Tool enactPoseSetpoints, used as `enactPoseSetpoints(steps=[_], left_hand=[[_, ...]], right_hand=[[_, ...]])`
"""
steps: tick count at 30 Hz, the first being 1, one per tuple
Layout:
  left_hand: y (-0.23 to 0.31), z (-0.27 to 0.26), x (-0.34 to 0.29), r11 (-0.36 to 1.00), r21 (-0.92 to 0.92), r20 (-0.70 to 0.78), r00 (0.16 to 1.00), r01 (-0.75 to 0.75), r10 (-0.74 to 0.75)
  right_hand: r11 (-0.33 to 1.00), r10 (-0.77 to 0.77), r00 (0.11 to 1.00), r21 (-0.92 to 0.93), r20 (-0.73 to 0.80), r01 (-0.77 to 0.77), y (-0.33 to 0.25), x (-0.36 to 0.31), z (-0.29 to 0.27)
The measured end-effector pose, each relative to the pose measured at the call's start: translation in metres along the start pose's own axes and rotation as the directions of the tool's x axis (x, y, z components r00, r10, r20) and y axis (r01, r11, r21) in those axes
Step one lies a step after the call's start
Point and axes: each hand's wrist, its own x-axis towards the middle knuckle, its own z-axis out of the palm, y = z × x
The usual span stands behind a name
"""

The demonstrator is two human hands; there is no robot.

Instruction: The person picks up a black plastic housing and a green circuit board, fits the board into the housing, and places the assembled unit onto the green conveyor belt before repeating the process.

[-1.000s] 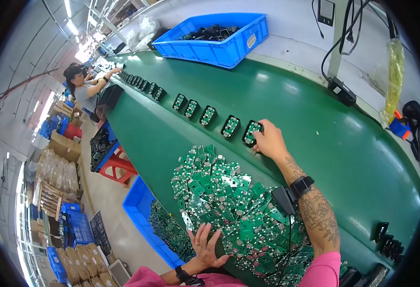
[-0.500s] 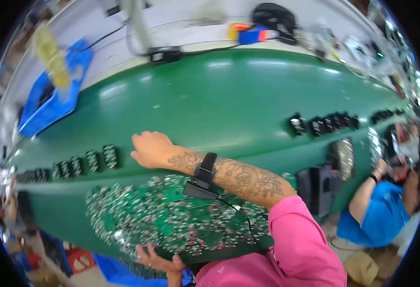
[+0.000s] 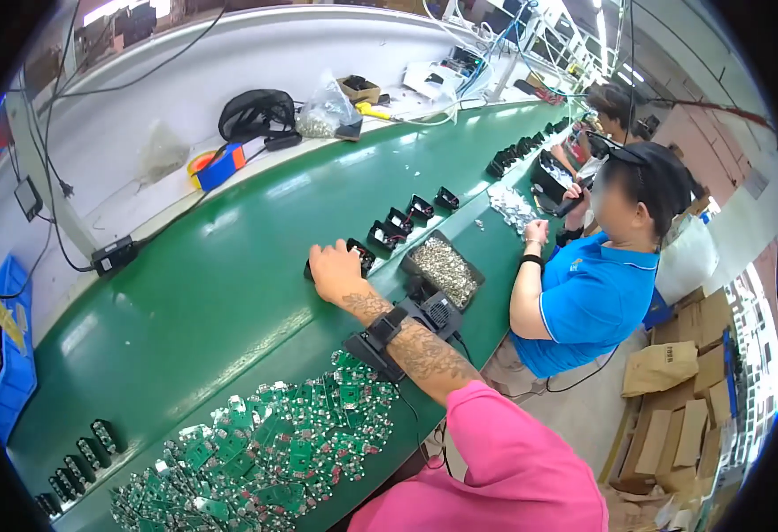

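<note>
My right hand (image 3: 336, 270) reaches over the green work surface to the near end of a row of small black open-topped housings. Its fingers are closed around the nearest black housing (image 3: 362, 256), which is partly hidden under them. Just beyond it stand several more black housings (image 3: 382, 236), with red wires and metal parts showing inside. On my right wrist sits a black strapped device (image 3: 383, 330) with a cable. A wide heap of green circuit boards (image 3: 273, 443) lies below my forearm. My left hand is out of sight.
A black tray of small metal parts (image 3: 444, 271) stands right of my hand. Beside it a co-worker in a blue shirt (image 3: 597, 288) handles a dark part. Upright black pieces with boards (image 3: 87, 452) stand lower left, near a blue bin (image 3: 16, 355). Tape rolls (image 3: 216, 167) lie behind.
My view has swung to the right. My right hand has gone from the left side, near the upright board pieces, to the black housings, and holds one. My left hand has left the picture.
</note>
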Motion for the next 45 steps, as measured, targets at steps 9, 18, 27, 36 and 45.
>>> enactPoseSetpoints(steps=[9,18,27,36,45], left_hand=[[0.067,-0.020,0.038,0.724,-0.641,0.448,0.890,0.254,0.085],[0.095,-0.015,0.045,0.682,-0.717,0.257,0.857,-0.141,0.447],[0.099,-0.007,0.025,0.491,-0.847,0.416,0.829,0.204,0.373],[0.079,-0.002,0.011,0.702,-0.706,0.321,0.842,-0.094,0.435],[0.122,-0.088,0.004,0.548,-0.714,0.646,0.711,0.436,0.278]], right_hand=[[0.509,-0.573,0.805,0.837,0.156,0.200,-0.105,-0.150,-0.060],[0.155,-0.600,0.800,0.980,-0.005,0.122,-0.107,-0.263,-0.084],[0.493,-0.477,0.876,0.803,-0.072,0.335,-0.087,-0.288,-0.090],[0.811,-0.042,0.996,0.580,-0.079,0.080,-0.039,-0.307,-0.036],[0.864,-0.075,0.945,0.453,-0.319,0.221,-0.023,-0.315,0.030]])
